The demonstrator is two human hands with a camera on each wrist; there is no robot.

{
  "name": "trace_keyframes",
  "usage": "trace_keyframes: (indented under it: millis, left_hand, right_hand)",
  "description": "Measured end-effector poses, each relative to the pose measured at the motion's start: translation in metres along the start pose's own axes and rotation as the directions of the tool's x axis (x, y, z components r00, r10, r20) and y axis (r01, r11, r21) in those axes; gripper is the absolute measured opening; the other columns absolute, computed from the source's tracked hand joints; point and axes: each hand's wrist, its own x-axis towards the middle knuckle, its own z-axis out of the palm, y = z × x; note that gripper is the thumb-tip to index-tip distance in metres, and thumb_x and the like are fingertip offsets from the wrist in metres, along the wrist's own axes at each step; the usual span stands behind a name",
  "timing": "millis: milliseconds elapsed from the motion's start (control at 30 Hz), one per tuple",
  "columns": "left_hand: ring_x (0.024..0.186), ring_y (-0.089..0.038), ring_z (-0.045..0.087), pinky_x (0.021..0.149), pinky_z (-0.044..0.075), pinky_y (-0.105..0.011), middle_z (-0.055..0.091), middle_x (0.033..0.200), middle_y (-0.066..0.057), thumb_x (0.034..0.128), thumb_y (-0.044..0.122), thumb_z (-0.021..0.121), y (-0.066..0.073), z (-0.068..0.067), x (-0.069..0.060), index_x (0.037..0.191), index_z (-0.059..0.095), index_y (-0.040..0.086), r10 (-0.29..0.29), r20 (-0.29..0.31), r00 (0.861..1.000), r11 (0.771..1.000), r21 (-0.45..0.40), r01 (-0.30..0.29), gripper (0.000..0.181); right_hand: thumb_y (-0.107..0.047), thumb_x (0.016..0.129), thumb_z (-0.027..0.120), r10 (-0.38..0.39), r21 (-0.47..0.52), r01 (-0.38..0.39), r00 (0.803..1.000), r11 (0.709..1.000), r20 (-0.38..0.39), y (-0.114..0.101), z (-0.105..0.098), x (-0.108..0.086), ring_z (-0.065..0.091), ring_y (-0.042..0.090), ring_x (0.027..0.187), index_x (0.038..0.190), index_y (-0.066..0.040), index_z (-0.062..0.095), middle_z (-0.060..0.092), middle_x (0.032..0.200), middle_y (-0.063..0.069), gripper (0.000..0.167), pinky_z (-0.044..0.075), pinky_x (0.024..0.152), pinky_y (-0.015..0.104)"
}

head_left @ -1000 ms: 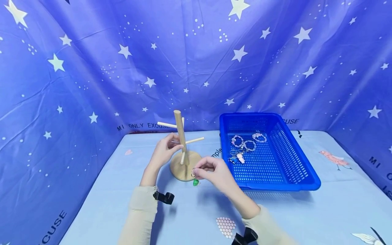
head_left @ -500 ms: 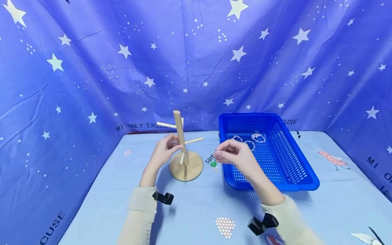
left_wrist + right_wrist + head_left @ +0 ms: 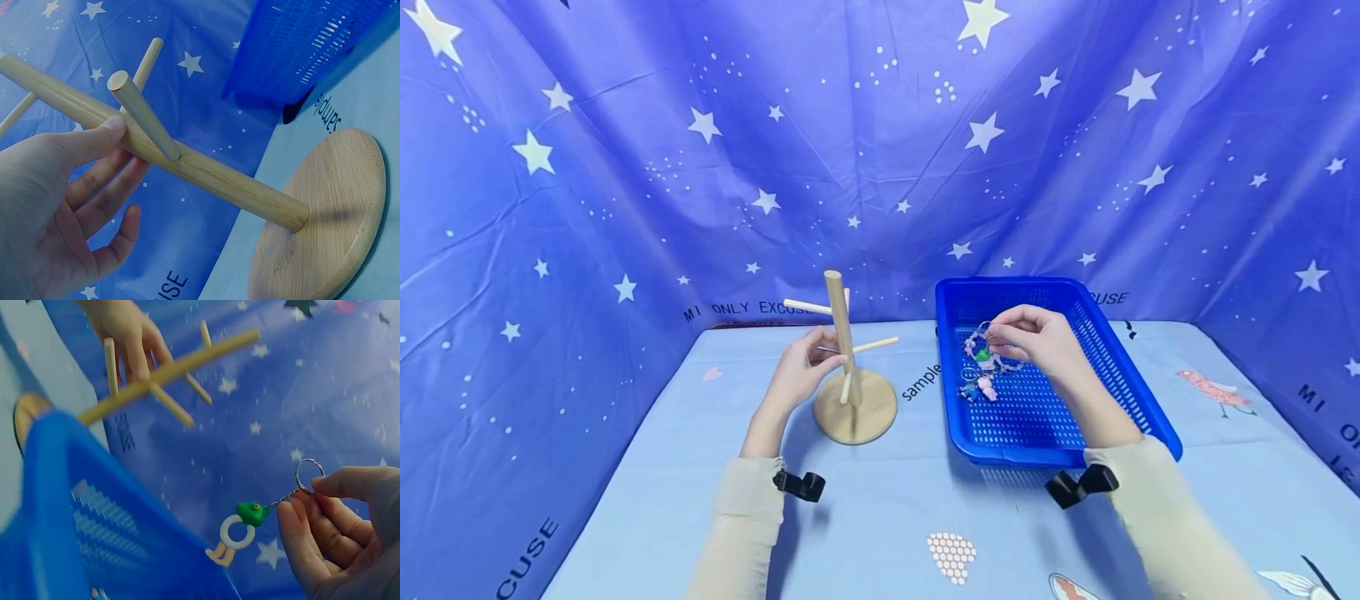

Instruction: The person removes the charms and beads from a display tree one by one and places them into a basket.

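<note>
My left hand grips the post of a wooden peg stand between thumb and fingers. The stand is upright on its round base, and its visible pegs are bare. Over the blue basket, my right hand pinches a keychain by its metal ring. From a short chain hangs its figure, with a green head, a white ring-shaped middle and beige legs. Beaded bracelets and small figure keychains lie in the basket, partly hidden behind the hand.
A light blue cloth covers the table. Behind it hangs a blue star-patterned curtain. The basket stands to the right of the wooden stand, with printed lettering on the cloth between them.
My right hand has carried the green-headed keychain from beside the stand's base, rightward and away, to above the basket. The left hand stays on the post.
</note>
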Motion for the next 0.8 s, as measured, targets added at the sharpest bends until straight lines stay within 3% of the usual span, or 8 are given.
trace_keyframes:
  millis: [233,367,500,667,800]
  left_hand:
    - [0.101,-0.034,0.072,0.098,0.056,-0.045,0.071,0.11,-0.019,0.0923,0.01,0.07,0.0,-0.001,0.001,0.108,0.062,0.003,0.004,0.0,1.0,1.0,0.008,-0.004,0.018]
    - [0.101,-0.034,0.072,0.098,0.056,-0.044,0.072,0.11,-0.019,0.0922,0.009,0.07,0.0,-0.002,0.001,0.107,0.062,0.003,-0.002,-0.002,1.0,1.0,0.008,0.002,0.019]
    - [0.1,-0.034,0.072,0.098,0.056,-0.044,0.072,0.11,-0.019,0.0919,0.009,0.07,0.0,-0.001,0.0,0.108,0.062,0.003,-0.002,-0.003,1.0,1.0,0.002,0.002,0.019]
    - [0.101,-0.033,0.072,0.099,0.056,-0.045,0.072,0.11,-0.019,0.0923,0.01,0.07,0.0,-0.001,0.0,0.108,0.062,0.004,-0.009,0.002,1.0,1.0,0.009,0.009,0.019]
    - [0.102,-0.033,0.072,0.099,0.056,-0.044,0.071,0.11,-0.018,0.0922,0.01,0.07,0.001,-0.001,0.0,0.108,0.062,0.004,-0.013,0.004,1.0,1.0,0.01,0.013,0.019]
  right_hand:
    - [-0.018,0.098,0.064,0.071,-0.161,-0.068,0.997,0.985,0.011,0.007,-0.026,0.021,0.071,0.003,0.079,0.109,0.004,0.062,0.073,0.081,-0.014,0.024,0.061,0.077,0.022]
    - [-0.017,0.099,0.062,0.169,-0.208,-0.163,0.986,0.964,0.012,0.015,-0.037,0.032,0.07,0.002,0.078,0.116,0.01,0.057,0.071,0.08,-0.013,0.032,0.061,0.078,0.022]
    - [-0.014,0.101,0.057,0.275,-0.268,-0.261,0.961,0.927,0.016,0.025,-0.046,0.039,0.069,0.002,0.079,0.12,0.009,0.056,0.072,0.089,-0.004,0.03,0.061,0.081,0.024]
    - [-0.014,0.102,0.056,0.368,-0.383,-0.31,0.926,0.87,0.087,0.039,-0.059,0.044,0.07,0.007,0.085,0.119,0.008,0.058,0.072,0.11,0.012,0.029,0.061,0.086,0.031]
    - [-0.012,0.1,0.057,0.442,-0.392,-0.349,0.88,0.851,0.176,0.048,-0.068,0.048,0.071,0.012,0.091,0.114,0.007,0.06,0.073,0.106,0.009,0.024,0.06,0.092,0.035]
